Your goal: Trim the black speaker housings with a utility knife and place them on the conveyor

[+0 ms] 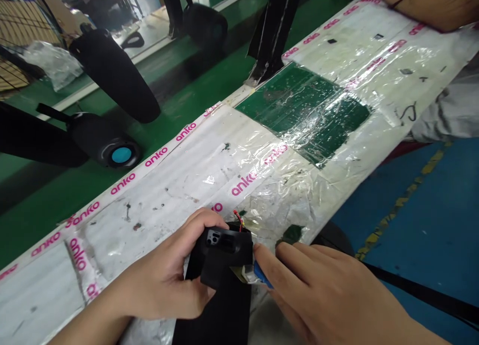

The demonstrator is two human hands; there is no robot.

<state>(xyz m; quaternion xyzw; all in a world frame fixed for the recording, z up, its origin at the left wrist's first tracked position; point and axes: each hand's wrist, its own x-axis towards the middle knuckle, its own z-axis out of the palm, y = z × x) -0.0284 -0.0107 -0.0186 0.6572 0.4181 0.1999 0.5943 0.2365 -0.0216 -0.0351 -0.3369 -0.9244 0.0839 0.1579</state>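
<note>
Left grip (179, 272) is closed on the black housing (220, 265), between both grips; right grip (312, 282) pinches a blue-handled tool (259, 274) beside it. Tool pressure should be light, directed clear of the left grip and adjacent red wires (237, 218).

Even, cool light, apparently from overhead, leaves the counter (187, 170) pale. White glare streaks the plastic film (288, 192) and the green patch (277, 100), strongest towards one o'clock. At eleven o'clock the background (101, 5) is washed out and blurred. Dark shadows or reflections band the belt (179, 118) at ten, where the speakers (116, 78) look soft-edged. At six, the black part (219, 265) loses surface detail.
</note>
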